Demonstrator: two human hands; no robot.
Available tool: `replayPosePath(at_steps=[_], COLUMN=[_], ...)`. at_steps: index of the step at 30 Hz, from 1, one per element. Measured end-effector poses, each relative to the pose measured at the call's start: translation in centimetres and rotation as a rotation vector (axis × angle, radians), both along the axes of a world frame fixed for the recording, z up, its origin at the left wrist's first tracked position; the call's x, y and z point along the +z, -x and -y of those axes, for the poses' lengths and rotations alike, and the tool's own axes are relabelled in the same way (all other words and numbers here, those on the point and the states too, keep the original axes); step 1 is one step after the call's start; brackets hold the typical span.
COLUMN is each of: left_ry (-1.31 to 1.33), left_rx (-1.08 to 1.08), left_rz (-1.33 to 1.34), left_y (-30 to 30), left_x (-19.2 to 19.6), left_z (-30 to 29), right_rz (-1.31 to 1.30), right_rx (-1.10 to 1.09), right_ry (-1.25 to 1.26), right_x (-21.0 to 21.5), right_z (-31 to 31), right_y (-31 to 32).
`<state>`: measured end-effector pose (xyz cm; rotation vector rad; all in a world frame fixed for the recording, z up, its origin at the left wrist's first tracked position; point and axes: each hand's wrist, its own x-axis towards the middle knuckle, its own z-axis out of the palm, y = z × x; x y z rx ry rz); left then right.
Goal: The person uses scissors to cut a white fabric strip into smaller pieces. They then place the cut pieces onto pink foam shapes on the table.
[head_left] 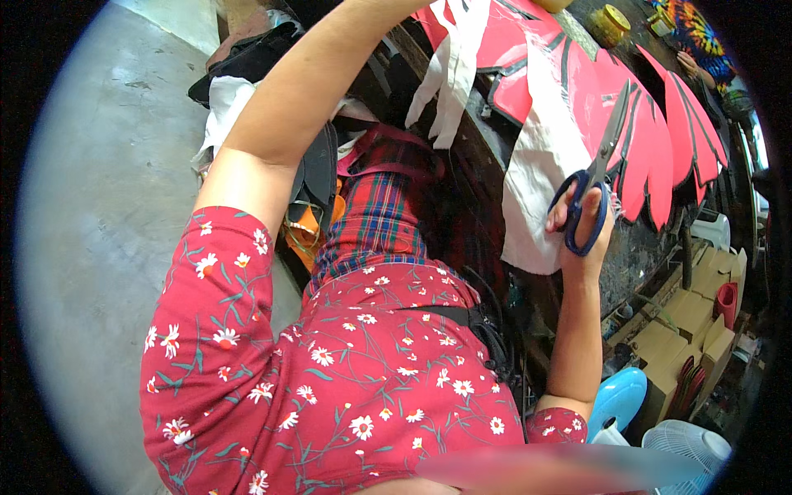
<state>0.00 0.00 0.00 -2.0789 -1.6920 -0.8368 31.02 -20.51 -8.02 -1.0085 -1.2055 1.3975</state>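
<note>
My right hand [591, 216] grips scissors [609, 142] with dark blue handles, fingers through the loops. The blades point up and away, nearly together, over pink pieces [648, 157] edged and striped in black. A long white cloth strip [536, 181] hangs over the table edge beside my right fingers; whether they pinch it I cannot tell. My left forearm [330, 78] reaches to the top edge, where the hand falls outside the picture. Near it, another white cloth piece [454, 74] drapes with split ends over pink material.
A dark worktable [639, 252] carries the pink pieces and yellow-lidded jars [610, 25]. Another person's hand [686, 62] is at the far right. Cardboard boxes [660, 351], a blue chair back [619, 400] and a white fan [685, 454] stand lower right. Dark cloth [247, 62] lies left.
</note>
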Motion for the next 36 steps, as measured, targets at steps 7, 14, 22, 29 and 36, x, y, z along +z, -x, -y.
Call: replayPosePath(at_steps=[7,14,22,29,36], left_ry=[-0.236,0.803,0.927,0.815,0.929], left_rx=[-0.315,-0.613,-0.882,-0.957,-0.975], left_rz=[0.151,1.227,1.397,1.051,1.383], left_y=[-1.5,-9.8,-12.8,-11.8,-11.5], left_x=[-3.4,-14.4,-15.4,-13.1,-9.4], left_z=[10.7,24.2,27.0,28.8,26.3], right_rz=[0.004,0.047,0.097,-0.062,-0.074], right_rx=[-0.025,-0.018,-0.029,0.025,-0.009], right_ry=[-0.011,-0.051,-0.052,0.007,0.012], right_x=[-0.2,0.0,0.1,0.5,4.6], right_z=[0.2,0.2,0.7,0.0,2.5], right_y=[-0.1,0.1,0.2,-1.1,-4.7])
